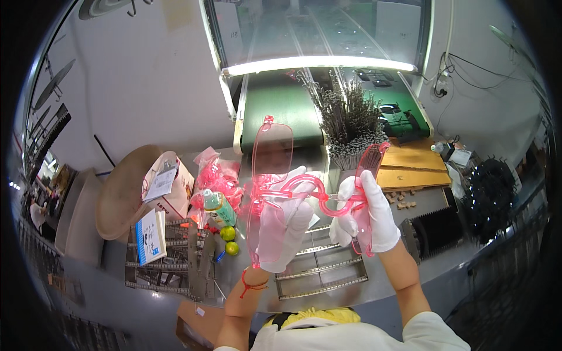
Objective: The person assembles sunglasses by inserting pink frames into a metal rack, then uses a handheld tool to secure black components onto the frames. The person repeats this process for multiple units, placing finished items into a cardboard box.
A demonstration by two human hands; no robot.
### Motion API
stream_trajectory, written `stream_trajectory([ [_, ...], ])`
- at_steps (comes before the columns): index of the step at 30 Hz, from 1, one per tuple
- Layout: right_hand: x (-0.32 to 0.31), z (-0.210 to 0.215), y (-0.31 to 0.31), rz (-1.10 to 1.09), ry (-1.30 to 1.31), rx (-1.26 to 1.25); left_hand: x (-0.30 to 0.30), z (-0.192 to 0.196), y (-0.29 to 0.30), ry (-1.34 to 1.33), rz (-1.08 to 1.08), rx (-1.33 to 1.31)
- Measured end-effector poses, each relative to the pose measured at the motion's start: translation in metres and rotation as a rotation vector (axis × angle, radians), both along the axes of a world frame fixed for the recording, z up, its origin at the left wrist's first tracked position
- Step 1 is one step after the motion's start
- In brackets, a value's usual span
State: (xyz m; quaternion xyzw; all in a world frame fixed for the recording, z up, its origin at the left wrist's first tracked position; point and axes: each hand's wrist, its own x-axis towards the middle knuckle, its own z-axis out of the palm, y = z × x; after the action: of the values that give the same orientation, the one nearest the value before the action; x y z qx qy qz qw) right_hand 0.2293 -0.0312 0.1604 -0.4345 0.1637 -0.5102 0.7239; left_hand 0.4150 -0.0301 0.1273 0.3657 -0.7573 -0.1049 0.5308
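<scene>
A see-through pink plastic piece (274, 146) is held up in front of me. It has two long rounded flat panels joined by a curved, looped bridge; its exact kind I cannot make out. White gloves cover both hands. My left hand (291, 225) is closed behind the left panel and bridge, partly seen through the pink plastic. With thumb and fingers, my right hand (374, 219) grips the right panel, which is turned nearly edge-on. Beneath the hands lies a metal rack frame (321, 270) with slotted bars.
Pink plastic pieces in bags (216, 175), a green-labelled bottle (219, 208) and two yellow-green fruits (232, 248) lie left. Farther left are a box (175, 190) and a booklet (150, 237). Metal hooks (351, 117) stand before a green conveyor (278, 108). Cardboard (413, 167) lies right.
</scene>
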Motion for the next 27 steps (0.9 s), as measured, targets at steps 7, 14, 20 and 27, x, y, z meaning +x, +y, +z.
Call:
stream_trajectory([
  [7,0.020,0.024,0.000,0.111,0.044,-0.039,0.002,0.008,0.010,0.144,0.235,-0.001],
  [14,0.042,0.047,0.013,0.194,0.083,-0.181,0.007,0.024,0.013,0.849,-0.109,-0.021],
  [20,0.078,0.019,0.038,0.001,0.071,-0.397,0.028,0.018,-0.009,0.648,-0.227,-0.235],
  [27,0.071,-0.002,0.052,0.180,0.187,-0.402,0.018,0.012,-0.003,0.738,-0.410,-0.098],
])
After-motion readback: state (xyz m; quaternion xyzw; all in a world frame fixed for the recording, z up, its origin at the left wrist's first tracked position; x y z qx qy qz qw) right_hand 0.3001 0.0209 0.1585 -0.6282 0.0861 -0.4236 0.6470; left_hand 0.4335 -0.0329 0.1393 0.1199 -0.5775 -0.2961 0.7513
